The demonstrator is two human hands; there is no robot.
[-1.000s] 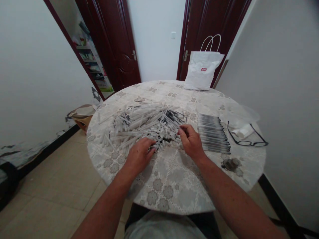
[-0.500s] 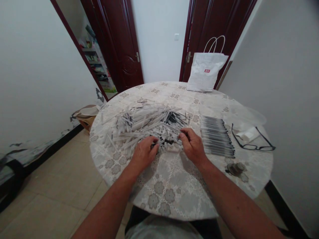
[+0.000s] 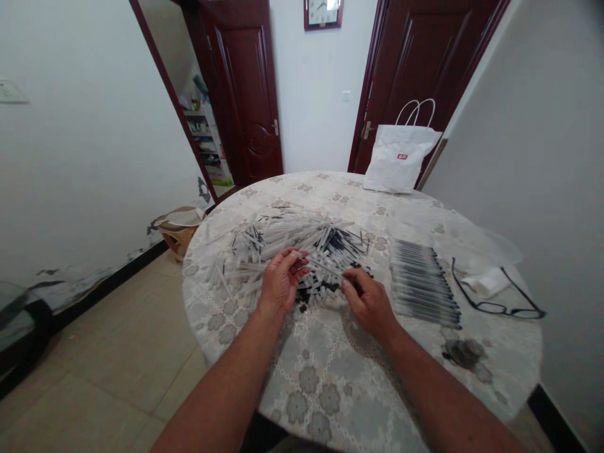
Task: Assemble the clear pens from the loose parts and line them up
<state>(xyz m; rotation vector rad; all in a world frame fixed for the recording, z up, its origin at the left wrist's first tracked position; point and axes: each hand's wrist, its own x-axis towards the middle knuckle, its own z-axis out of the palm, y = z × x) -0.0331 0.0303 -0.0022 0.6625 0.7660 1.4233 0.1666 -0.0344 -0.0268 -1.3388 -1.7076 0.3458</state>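
Curled fingers of the left hand (image 3: 282, 281) closed round a thin white tube (image 3: 293, 254), just above the pile of pen parts (image 3: 283, 236) at mid-frame. The right hand (image 3: 370, 303) lay at the pile's near edge, fingertips bunched among black pieces (image 3: 309, 294); whether they gripped one could not be told. Right of it lay a row of pens (image 3: 422, 282) and glasses (image 3: 500, 307). Upper right stood a white paper bag (image 3: 401, 170), its red label (image 3: 402, 156) too small to read.
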